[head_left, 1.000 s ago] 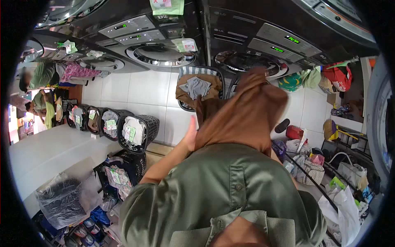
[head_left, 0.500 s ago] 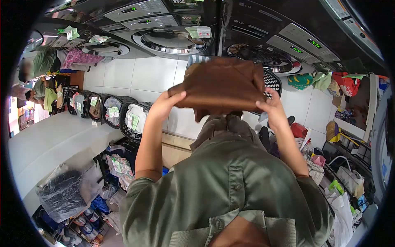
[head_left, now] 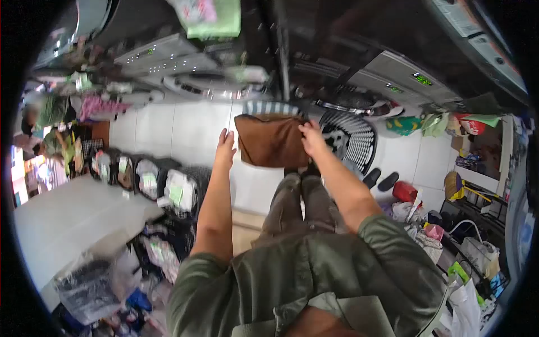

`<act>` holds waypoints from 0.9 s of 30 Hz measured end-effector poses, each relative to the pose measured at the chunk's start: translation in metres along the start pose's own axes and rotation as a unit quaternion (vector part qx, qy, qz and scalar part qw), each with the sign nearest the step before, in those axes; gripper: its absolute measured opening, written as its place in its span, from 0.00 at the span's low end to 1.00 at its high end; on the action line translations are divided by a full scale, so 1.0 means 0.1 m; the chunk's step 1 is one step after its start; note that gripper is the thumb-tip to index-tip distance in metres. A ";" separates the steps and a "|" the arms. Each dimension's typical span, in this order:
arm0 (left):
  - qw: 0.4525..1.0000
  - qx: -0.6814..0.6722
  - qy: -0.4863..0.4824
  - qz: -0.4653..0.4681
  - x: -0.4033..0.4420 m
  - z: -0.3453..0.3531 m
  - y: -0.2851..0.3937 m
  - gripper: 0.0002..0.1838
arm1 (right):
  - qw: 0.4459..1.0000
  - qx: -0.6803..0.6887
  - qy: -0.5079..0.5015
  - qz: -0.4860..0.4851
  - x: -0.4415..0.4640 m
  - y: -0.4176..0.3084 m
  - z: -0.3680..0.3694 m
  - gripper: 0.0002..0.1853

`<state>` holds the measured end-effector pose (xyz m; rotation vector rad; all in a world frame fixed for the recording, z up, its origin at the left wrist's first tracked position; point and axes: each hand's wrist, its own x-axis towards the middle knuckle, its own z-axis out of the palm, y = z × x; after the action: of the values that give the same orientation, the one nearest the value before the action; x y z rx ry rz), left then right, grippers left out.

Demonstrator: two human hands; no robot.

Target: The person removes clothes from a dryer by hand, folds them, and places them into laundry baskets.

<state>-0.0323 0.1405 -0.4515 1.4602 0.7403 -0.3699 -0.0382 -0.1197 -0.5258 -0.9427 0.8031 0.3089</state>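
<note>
A folded brown cloth (head_left: 269, 141) lies flat in front of my legs, on top of a blue-and-white striped cloth (head_left: 272, 108) that shows behind it. My left hand (head_left: 225, 149) is just off the brown cloth's left side, open with its fingers stretched, holding nothing. At the cloth's right edge is my right hand (head_left: 312, 139), fingers apart, with the fingertips overlapping the edge; it does not appear to grip. What supports the striped cloth is mostly hidden.
A black perforated basket (head_left: 365, 143) with cloth inside stands to the right, near dark slippers (head_left: 387, 180). Washing machines (head_left: 348, 67) line the far side. Tagged laundry baskets (head_left: 182, 188) stand at left beside a grey counter (head_left: 73, 210). Other people (head_left: 50, 115) are at far left.
The brown cloth has moved down and away from me, from between both raised hands onto the striped cloth. My left hand has let go, and both hands reach farther forward.
</note>
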 end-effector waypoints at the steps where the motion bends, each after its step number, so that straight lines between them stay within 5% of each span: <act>1: 0.997 0.054 -0.010 0.052 -0.08 0.23 0.28 0.31 | 0.998 0.029 -0.049 -0.017 0.04 -0.20 0.08 0.35; 2: 0.966 0.125 -0.004 0.227 0.19 0.37 0.19 0.28 | 0.993 -0.028 -0.097 -0.064 -0.21 -0.50 0.22 0.31; 4: 0.929 0.097 -0.010 0.356 -0.26 0.98 0.87 0.23 | 0.955 -0.164 -0.210 -0.130 -0.88 -1.25 0.38 0.21; 5: 0.839 0.185 0.052 0.509 -0.49 1.26 1.25 0.22 | 0.923 -0.239 -0.270 -0.134 -1.13 -1.63 0.42 0.16; 7: 0.710 0.193 0.052 0.675 -1.21 1.81 2.21 0.24 | 0.853 -0.317 -0.341 -0.235 -1.80 -2.67 0.49 0.10; 9: 0.609 0.176 0.069 0.770 -1.62 2.27 2.89 0.26 | 0.793 -0.355 -0.290 -0.402 -2.45 -3.73 0.54 0.08; 10: 0.575 0.172 0.095 0.794 -1.75 2.49 3.14 0.26 | 0.809 -0.287 -0.260 -0.443 -2.59 -4.15 0.53 0.07; 11: 0.552 0.172 0.120 0.807 -1.78 2.72 3.32 0.27 | 0.773 -0.292 -0.114 -0.551 -2.72 -4.56 0.56 0.08; 13: 0.469 0.251 0.208 0.821 -1.66 3.09 3.57 0.28 | 0.537 -0.455 0.018 -0.710 -2.64 -5.51 0.40 0.16; 15: 0.439 0.252 0.273 0.818 -1.58 3.17 3.54 0.27 | 0.274 -0.595 0.267 -0.707 -2.42 -6.23 0.16 0.21; 16: 0.441 0.227 0.267 0.826 -1.52 3.17 3.55 0.27 | 0.253 -0.625 0.367 -0.641 -2.35 -6.41 0.10 0.22; 19: 0.444 0.211 0.253 0.833 -1.50 3.15 3.52 0.25 | 0.334 -0.784 0.399 -0.339 -2.17 -7.03 -0.14 0.19; 20: 0.446 0.198 0.244 0.838 -1.49 3.15 3.52 0.24 | 0.333 -0.784 0.399 -0.338 -2.17 -7.18 -0.20 0.19; 22: 0.442 0.179 0.241 0.845 -1.49 3.15 3.59 0.23 | 0.532 -0.547 0.347 -0.545 -2.28 -7.46 -0.29 0.22; 24: 0.446 0.179 0.238 0.844 -1.51 3.14 3.56 0.23 | 0.571 -0.297 0.203 -0.738 -2.75 -7.41 -0.26 0.14; 25: 0.448 0.175 0.239 0.844 -1.53 3.15 3.56 0.23 | 0.597 -0.149 0.279 -0.738 -3.34 -6.79 0.22 0.17; 26: 0.443 0.179 0.240 0.845 -1.54 3.15 3.57 0.25 | 0.516 -0.135 0.259 -0.805 -3.39 -6.93 -0.03 0.17; 27: 0.438 0.184 0.242 0.846 -1.56 3.13 3.57 0.27 | 0.545 -0.129 0.183 -0.808 -3.85 -6.47 0.08 0.16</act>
<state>0.1538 -0.1575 -0.0965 1.9893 -0.7495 1.6203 0.0679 -0.4449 0.1453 -1.6791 -0.0566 -1.5040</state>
